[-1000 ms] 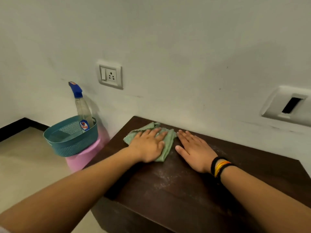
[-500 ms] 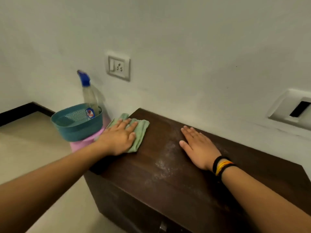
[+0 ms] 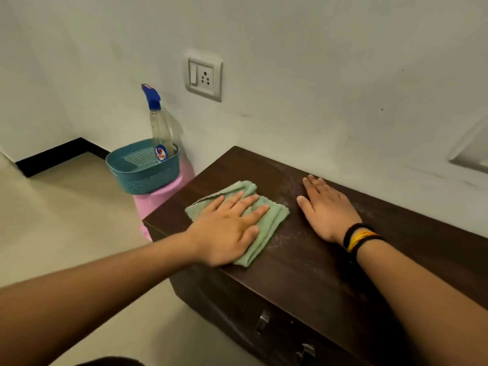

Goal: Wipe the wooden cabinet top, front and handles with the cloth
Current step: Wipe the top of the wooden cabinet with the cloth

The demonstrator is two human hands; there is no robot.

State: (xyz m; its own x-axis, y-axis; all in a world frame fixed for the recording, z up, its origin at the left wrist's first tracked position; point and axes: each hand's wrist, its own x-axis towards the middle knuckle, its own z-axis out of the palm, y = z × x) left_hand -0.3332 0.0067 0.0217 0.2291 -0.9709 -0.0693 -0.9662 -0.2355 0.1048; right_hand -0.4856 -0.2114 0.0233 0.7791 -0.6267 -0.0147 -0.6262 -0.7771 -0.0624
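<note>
A dark wooden cabinet (image 3: 303, 262) stands against the white wall, its top dusted with pale powder between my hands. A folded green cloth (image 3: 272, 220) lies on the left part of the top. My left hand (image 3: 229, 228) presses flat on the cloth, fingers spread. To its right, my right hand (image 3: 326, 207) rests palm down on the bare wood, holding nothing, with black and yellow bands on the wrist. Two metal handles (image 3: 261, 323) show on the cabinet front below.
A teal perforated basket (image 3: 142, 170) holding a spray bottle (image 3: 158, 122) with a blue nozzle sits on a pink stool (image 3: 161, 199) just left of the cabinet. A switch socket (image 3: 203, 77) is on the wall above. Beige floor lies to the left.
My left hand slid the cloth from the far left edge of the top back toward the middle, closer to my right hand. My right hand stayed planted on the wood.
</note>
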